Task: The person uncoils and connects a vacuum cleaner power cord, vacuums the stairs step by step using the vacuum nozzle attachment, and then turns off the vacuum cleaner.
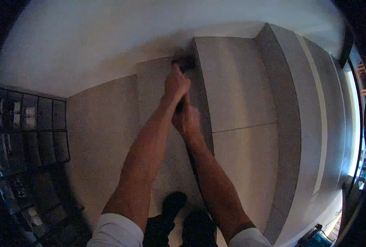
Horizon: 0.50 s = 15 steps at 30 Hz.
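Both arms reach forward over a step, one hand ahead of the other on a dark tool. My left hand is the farther one, closed around the tool near its dark head. Nearer to me, my right hand is closed on the rear part of the handle. The head sits where the tiled step meets the white wall and the riser of the higher step. Dimness and blur hide what kind of tool it is.
Higher tiled steps rise to the right, one with a pale strip. A white wall runs along the far side. Dark-framed racks with shoe-like items stand at left. My dark shoe is below. A teal object lies bottom right.
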Available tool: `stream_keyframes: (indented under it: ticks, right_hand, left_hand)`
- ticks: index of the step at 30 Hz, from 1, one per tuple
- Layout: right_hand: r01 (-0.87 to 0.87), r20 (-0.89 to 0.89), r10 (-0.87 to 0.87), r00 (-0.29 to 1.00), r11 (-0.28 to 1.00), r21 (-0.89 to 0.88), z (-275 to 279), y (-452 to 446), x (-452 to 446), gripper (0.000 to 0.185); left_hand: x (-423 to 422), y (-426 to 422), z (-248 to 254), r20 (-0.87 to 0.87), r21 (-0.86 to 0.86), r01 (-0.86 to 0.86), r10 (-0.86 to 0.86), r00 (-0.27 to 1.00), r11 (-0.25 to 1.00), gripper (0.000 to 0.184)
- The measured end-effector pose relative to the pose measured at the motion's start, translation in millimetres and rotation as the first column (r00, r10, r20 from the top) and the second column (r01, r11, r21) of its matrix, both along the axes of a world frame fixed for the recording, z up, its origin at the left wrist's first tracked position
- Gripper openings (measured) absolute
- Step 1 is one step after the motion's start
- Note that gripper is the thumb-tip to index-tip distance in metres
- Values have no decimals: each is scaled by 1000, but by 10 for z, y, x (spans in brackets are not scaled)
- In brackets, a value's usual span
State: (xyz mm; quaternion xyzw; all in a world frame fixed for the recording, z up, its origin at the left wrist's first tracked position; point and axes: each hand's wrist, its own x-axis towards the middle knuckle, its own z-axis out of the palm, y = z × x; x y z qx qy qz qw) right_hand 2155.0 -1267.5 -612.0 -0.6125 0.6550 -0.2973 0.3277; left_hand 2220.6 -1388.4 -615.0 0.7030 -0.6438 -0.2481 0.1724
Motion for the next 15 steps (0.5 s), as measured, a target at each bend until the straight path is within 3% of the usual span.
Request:
stream_keyframes:
  ticks: [4,6,8,10,12,13,15]
  right_hand:
    - [-38,-61,35,998,998,-49,-68,-166,29,67]
    - [-42,-61,37,997,996,-81,-121,-103,11,67]
    - [-87,-91,88,992,996,22,-223,131,-49,66]
    - [-116,-39,116,993,993,0,-176,482,30,63]
    - [-125,10,125,992,992,-8,-166,539,45,59]
    - [-129,-14,129,992,991,-33,-263,402,90,56]
    - [-129,-32,128,991,991,-37,-377,51,203,54]
  left_hand:
    - [82,-232,-142,-9,-104,15,-16,1000,994,61]
    - [41,-97,-163,33,28,17,-18,999,999,64]
    - [46,206,-307,83,22,37,-39,996,999,66]
    - [165,462,-216,125,21,46,-48,991,999,67]
    - [231,659,221,-130,195,-50,77,988,979,68]
    - [252,574,1,-135,204,-54,83,987,978,68]
    - [314,126,-364,45,-130,5,0,999,992,66]
